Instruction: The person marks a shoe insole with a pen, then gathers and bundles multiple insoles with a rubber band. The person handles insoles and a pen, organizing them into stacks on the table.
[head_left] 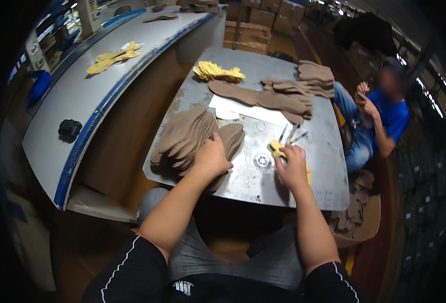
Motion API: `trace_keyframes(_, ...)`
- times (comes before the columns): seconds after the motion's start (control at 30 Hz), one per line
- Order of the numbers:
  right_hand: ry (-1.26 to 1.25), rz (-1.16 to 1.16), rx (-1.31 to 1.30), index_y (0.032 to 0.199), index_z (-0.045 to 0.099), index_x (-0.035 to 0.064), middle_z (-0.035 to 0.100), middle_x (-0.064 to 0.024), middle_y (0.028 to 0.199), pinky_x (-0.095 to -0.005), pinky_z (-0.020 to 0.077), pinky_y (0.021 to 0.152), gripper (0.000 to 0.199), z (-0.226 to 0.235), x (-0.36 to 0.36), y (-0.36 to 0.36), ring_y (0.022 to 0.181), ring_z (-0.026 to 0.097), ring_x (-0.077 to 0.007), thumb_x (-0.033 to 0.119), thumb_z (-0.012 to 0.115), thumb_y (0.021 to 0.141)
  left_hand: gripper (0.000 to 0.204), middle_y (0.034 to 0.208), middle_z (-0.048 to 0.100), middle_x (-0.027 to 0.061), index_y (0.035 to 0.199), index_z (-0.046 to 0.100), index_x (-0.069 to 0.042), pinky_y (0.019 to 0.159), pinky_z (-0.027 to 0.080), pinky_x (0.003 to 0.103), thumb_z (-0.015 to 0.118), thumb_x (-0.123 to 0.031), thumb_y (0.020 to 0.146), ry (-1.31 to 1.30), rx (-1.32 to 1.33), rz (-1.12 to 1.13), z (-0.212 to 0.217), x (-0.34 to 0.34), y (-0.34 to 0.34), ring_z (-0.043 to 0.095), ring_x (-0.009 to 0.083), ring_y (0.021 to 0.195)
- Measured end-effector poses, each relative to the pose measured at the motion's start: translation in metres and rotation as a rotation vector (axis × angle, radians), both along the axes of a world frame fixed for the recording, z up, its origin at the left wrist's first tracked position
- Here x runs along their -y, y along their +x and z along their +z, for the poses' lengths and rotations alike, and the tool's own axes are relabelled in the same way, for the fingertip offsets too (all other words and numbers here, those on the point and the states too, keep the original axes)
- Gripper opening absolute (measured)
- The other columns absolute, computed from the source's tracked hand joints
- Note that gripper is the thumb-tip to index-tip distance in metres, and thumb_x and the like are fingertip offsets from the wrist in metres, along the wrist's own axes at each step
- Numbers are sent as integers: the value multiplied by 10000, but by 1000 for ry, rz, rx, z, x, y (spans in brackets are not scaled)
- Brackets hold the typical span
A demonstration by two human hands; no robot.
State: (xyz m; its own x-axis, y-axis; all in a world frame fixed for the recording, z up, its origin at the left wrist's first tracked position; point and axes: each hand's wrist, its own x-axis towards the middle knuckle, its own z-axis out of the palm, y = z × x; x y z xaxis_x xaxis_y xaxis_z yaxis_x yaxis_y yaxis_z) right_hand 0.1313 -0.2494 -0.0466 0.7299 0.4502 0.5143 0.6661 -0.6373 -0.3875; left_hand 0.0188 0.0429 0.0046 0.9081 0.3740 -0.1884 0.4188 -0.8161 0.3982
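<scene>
On the grey metal table, my left hand (214, 157) is closed over brown shoe insoles (230, 137), its thumb on their near right side. Immediately left is a fanned heap of similar insoles (185, 134). My right hand (292, 164) is closed on a thin yellow shoe-sole piece (276, 146). One end shows beyond the fingertips; yellow also shows beside the wrist, and the palm hides the middle. Just past this hand, several pen-like tools (293, 132) lie at the edge of a white paper sheet (253, 111).
Yellow sole pieces (218, 71) and more brown insoles (316, 78) are stacked on the table's far half. A long white bench (71, 96) runs along the left. At the right sits a co-worker in a blue shirt (390, 113), near a carton (369, 222) of brown pieces.
</scene>
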Motion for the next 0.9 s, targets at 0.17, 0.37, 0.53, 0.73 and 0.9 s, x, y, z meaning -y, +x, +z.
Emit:
trace_keyframes(0.17,-28,41,-78,1218,817,14,771,-185,1353,-521,521,1191,301,9,0,-5,1362,632,-429,153,882,959,1322,1495,661,401,1766,287,150,1110,641,478,1031,-403,823,95,-35,17,10,16,-4,741,472,1351)
trace_keyframes(0.37,-12,96,-116,1218,816,9,789,-172,1299,-505,531,1178,309,22,2,-12,1337,647,-411,161,884,958,1221,1475,718,371,1730,381,144,1131,619,487,1006,-421,847,5,20,44,22,0,-7,733,451,1385)
trace_keyframes(0.53,17,109,-88,1226,814,11,800,-171,1266,-508,547,1148,325,28,17,-14,1293,669,-412,171,895,954,1171,1488,730,359,1689,457,139,1186,577,490,1003,-452,837,-39,65,49,33,-2,-13,721,461,1408)
trace_keyframes(0.73,61,35,-81,1248,815,0,824,-192,1180,-501,576,1090,329,39,35,-11,1192,721,-410,172,877,974,1153,1520,715,354,1704,473,110,1200,564,490,987,-468,848,8,75,34,29,6,-17,711,462,1421)
trace_keyframes(0.9,126,24,-98,1269,818,-12,832,-213,1192,-507,592,1058,328,48,41,-14,1145,748,-419,172,848,999,1142,1502,702,366,1732,440,88,1172,582,511,964,-467,883,61,225,42,25,4,-19,704,477,1406)
